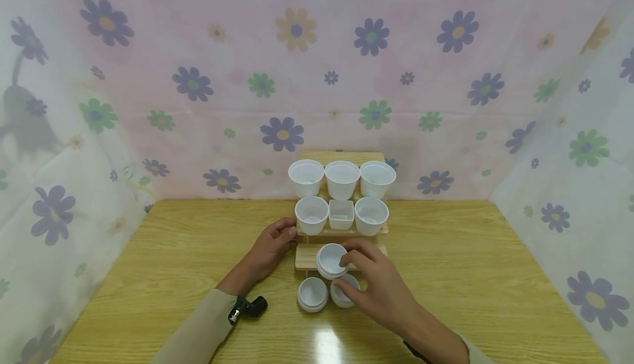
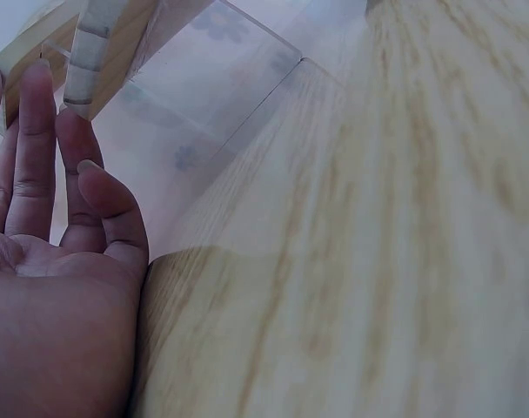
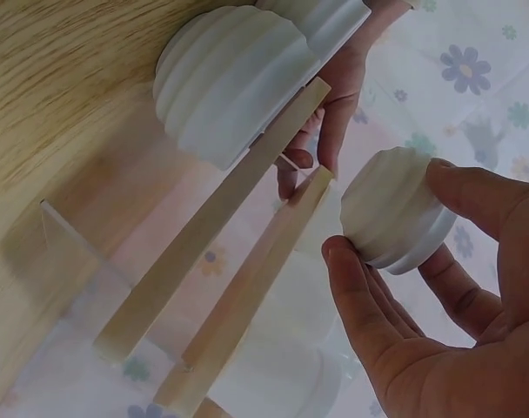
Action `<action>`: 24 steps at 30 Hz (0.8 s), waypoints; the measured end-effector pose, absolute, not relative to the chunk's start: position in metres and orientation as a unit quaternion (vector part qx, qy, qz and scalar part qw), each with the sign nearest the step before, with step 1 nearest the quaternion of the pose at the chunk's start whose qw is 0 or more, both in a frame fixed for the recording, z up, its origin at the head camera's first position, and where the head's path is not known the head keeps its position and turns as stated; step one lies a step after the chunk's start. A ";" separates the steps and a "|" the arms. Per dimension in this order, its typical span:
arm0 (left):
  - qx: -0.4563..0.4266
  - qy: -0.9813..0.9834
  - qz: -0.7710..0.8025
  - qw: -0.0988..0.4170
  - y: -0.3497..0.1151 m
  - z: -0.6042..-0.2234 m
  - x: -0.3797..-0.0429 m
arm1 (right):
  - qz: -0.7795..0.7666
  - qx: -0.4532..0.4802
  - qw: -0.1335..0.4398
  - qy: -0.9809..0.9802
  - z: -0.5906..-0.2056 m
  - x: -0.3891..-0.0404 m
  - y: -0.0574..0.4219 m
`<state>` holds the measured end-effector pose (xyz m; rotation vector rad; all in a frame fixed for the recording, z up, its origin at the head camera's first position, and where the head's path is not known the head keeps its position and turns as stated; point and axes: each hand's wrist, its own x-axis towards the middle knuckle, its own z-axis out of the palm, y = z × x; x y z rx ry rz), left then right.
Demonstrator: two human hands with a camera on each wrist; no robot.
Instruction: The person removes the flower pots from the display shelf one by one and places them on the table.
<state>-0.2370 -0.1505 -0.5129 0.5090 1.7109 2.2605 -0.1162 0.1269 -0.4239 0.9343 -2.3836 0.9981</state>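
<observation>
My right hand (image 1: 378, 287) pinches a small white ribbed pot (image 1: 331, 258) between thumb and fingers, over the lowest plank of a tiered stand. In the right wrist view the pot (image 3: 395, 209) is tilted, its ribbed side showing beside the planks. At the stand's left side, my left hand (image 1: 271, 247) grips the end of a wooden plank (image 2: 90, 52). The stand has wooden planks (image 1: 307, 257) and clear side panels (image 2: 221, 70). Two more ribbed pots, a left one (image 1: 312, 293) and a right one (image 1: 345, 292), stand on the table in front; my right hand partly covers the right one.
Three white round cups, including the middle one (image 1: 342, 179), stand on an upper tier. Below them, a square white cup (image 1: 341, 215) sits between two round cups. The wood-grain table (image 1: 198, 232) meets a flowered cloth backdrop (image 1: 238, 110) behind the stand.
</observation>
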 end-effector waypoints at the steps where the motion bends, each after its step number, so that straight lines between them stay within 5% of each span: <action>1: 0.176 0.589 0.778 0.131 -0.150 -0.513 -0.237 | 0.356 0.333 0.195 -0.851 -0.424 -0.116 0.128; 24: 0.174 0.586 0.780 0.133 -0.151 -0.512 -0.237 | 0.356 0.323 0.204 -0.853 -0.427 -0.111 0.145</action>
